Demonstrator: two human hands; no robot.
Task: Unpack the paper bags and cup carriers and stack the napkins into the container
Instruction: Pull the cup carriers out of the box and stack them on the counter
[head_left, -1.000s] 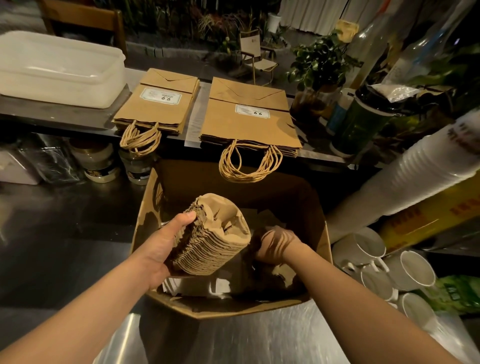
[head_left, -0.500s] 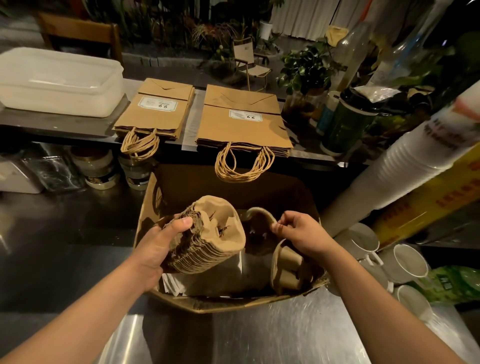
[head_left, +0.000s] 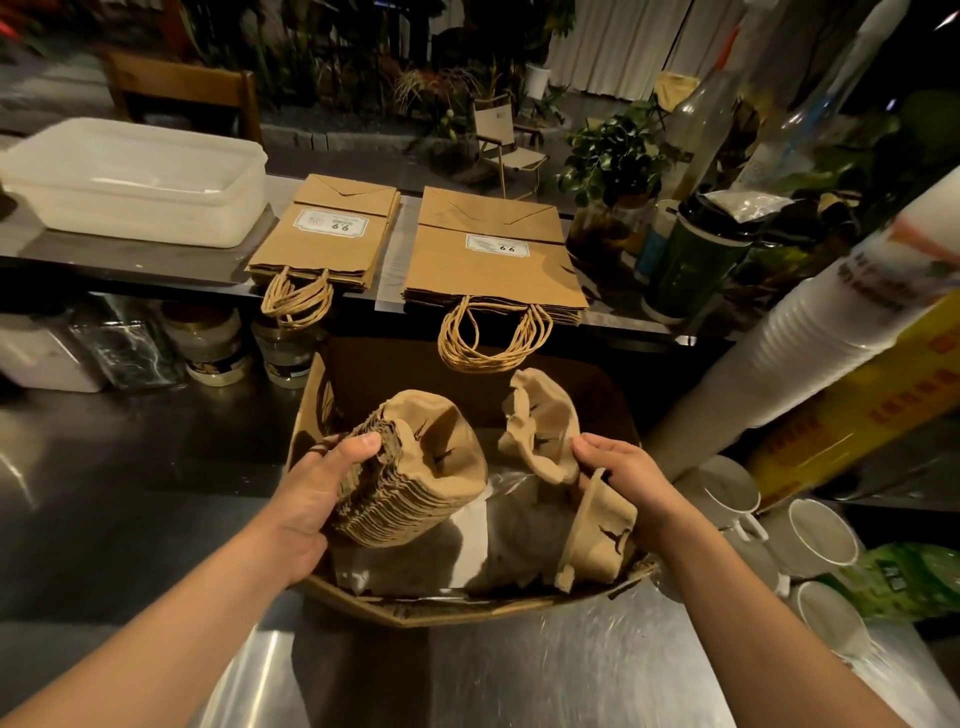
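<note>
My left hand grips a thick stack of brown pulp cup carriers over the open cardboard box. My right hand pinches a thin carrier by its lower edge and holds it up above the box. Another carrier leans upright against the box's right wall, under that hand. Two piles of flat brown paper bags lie on the raised counter behind, handles hanging over its edge. A white plastic container stands at the counter's left end.
White mugs crowd the right side, under a slanting stack of white cups. A dark green cup, bottles and plants fill the back right. Jars sit below the counter at left. Steel worktop lies in front.
My right hand came up out of the box with a thin carrier and now holds it higher. The left hand kept its stack almost still.
</note>
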